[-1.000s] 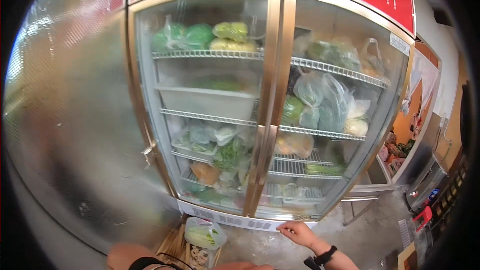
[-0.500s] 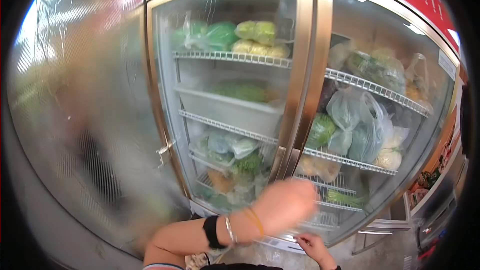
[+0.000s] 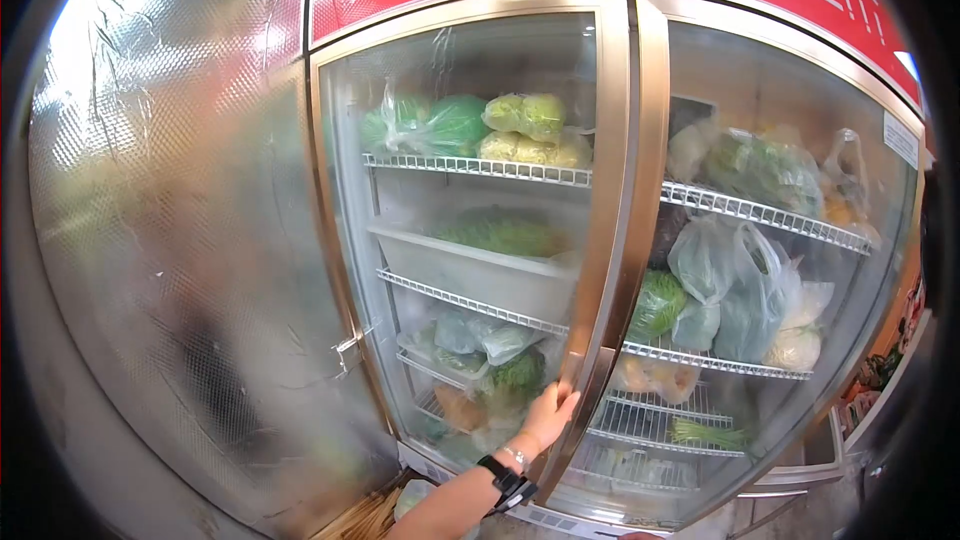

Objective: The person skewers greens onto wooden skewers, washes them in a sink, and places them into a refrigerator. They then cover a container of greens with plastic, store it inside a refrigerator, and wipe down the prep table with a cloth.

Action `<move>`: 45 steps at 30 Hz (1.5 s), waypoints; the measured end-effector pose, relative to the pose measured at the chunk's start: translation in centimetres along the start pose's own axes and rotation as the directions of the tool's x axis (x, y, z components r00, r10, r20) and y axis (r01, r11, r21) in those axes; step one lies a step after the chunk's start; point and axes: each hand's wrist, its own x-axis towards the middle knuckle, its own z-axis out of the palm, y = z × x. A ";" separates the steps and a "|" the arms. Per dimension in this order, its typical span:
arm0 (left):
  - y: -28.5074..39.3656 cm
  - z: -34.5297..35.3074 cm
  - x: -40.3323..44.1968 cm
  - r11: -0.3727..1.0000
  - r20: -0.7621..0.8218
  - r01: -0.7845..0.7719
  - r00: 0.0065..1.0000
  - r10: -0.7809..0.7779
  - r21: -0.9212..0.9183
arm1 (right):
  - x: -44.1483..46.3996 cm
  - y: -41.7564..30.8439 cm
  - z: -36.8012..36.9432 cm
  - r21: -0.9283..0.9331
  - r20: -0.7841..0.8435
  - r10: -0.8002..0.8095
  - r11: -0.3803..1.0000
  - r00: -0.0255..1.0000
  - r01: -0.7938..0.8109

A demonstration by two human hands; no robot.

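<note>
My left hand (image 3: pixel 549 414), with a black band and a bracelet at the wrist, reaches up from the bottom. Its fingers are curled round the handle edge of the left glass fridge door (image 3: pixel 609 140), which looks closed. Behind that glass, near the hand, are leafy greens (image 3: pixel 520 372) and bagged vegetables (image 3: pixel 512 342). At the bottom edge only a sliver of my right hand (image 3: pixel 640 536) shows; its fingers are mostly out of view.
The right glass door (image 3: pixel 652 70) covers shelves of bagged vegetables (image 3: pixel 745 290). Left stands a foil-like textured panel (image 3: pixel 230 270) with a latch (image 3: pixel 350 343). A white bin (image 3: pixel 465 270) sits on a middle shelf. Long thin tan sticks (image 3: pixel 365 518) lie low at left.
My left hand has gone from a blurred reach in front of the doors to the left door's handle. My right hand has dropped almost out of view. The view has tilted up.
</note>
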 end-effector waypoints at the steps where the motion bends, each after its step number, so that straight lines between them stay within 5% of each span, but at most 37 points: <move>1: -0.1 -0.5 -1.1 1.000 0.005 -0.002 1.000 0.002 -0.002 | 0.6 -0.7 0.5 -0.019 0.009 -0.102 0.995 0.995 0.102; 6: 4.4 -8.3 -11.9 0.995 0.102 -0.001 0.995 -0.009 0.097 | 4.0 6.6 5.8 0.173 0.102 -0.113 0.980 0.988 0.094; 9: 1.9 -14.9 -18.9 0.995 0.067 0.000 0.998 -0.007 0.100 | 4.1 5.8 7.5 0.105 0.138 -0.092 0.991 0.986 0.078; 13: 0.7 -22.1 -28.0 0.988 -0.280 0.145 0.947 -0.156 -0.059 | 5.2 4.2 10.4 0.155 0.330 -0.084 0.987 0.940 0.034; 16: 1.9 -26.0 -33.8 0.969 -0.628 0.097 0.745 -0.223 -0.228 | 5.9 0.9 11.7 0.126 0.385 -0.153 0.986 0.910 0.112; 18: 5.1 -28.3 -33.9 0.974 -0.799 0.130 0.556 -0.229 -0.188 | 6.3 -1.6 12.2 0.115 0.413 -0.209 0.978 0.887 0.176; 21: 4.1 -33.4 -34.4 0.963 -0.801 0.131 0.536 -0.267 -0.234 | 6.6 -5.0 12.2 0.102 0.436 -0.293 0.955 0.851 0.277; 23: 0.0 -36.8 -33.6 0.989 -0.919 -0.053 0.364 0.149 0.140 | 3.9 -10.0 10.6 0.038 0.323 -0.332 0.940 0.886 0.339; 26: -0.6 -38.4 -34.8 0.971 -0.865 0.026 0.460 0.200 0.238 | 4.8 -10.4 9.3 0.063 0.370 -0.356 0.931 0.858 0.359; 28: -0.1 -37.0 -34.4 0.977 -0.888 -0.070 0.408 0.213 0.203 | 5.3 -9.9 7.7 0.049 0.370 -0.356 0.930 0.858 0.365; 30: -1.2 -35.7 -35.3 0.871 -0.889 0.194 0.181 0.420 0.451 | 5.4 -10.1 5.1 0.032 0.372 -0.351 0.930 0.859 0.366; 31: 2.1 -33.0 -33.6 0.566 -0.637 0.416 0.043 0.769 0.712 | 5.5 -11.0 3.3 0.018 0.364 -0.315 0.943 0.876 0.332; 32: 3.6 -31.1 -31.5 0.563 -0.633 0.420 0.035 0.773 0.712 | 6.3 -11.4 2.2 0.007 0.355 -0.283 0.954 0.891 0.300; 36: 7.6 -23.3 -25.7 0.476 -0.405 0.066 0.635 0.658 0.877 | 12.1 -11.9 -2.1 -0.023 0.435 -0.307 0.936 0.847 0.351; 37: 8.9 -22.5 -21.9 0.567 -0.431 0.001 0.651 0.625 0.824 | 12.5 -16.7 -3.7 -0.045 0.415 -0.369 0.905 0.832 0.423; 39: 12.2 -22.3 -14.6 0.552 -0.350 -0.144 0.637 0.687 0.821 | 14.9 -21.6 -5.2 -0.063 0.366 -0.695 0.645 0.619 0.762; 42: 15.5 -25.1 -3.6 0.413 -0.150 -0.411 0.538 0.830 0.813 | 17.0 -29.3 -6.3 -0.119 0.327 -0.836 0.427 0.441 0.897; 45: 18.5 -28.4 6.4 0.423 -0.189 -0.382 0.518 0.834 0.822 | 19.0 -36.2 -6.2 -0.141 0.296 -0.879 0.346 0.373 0.927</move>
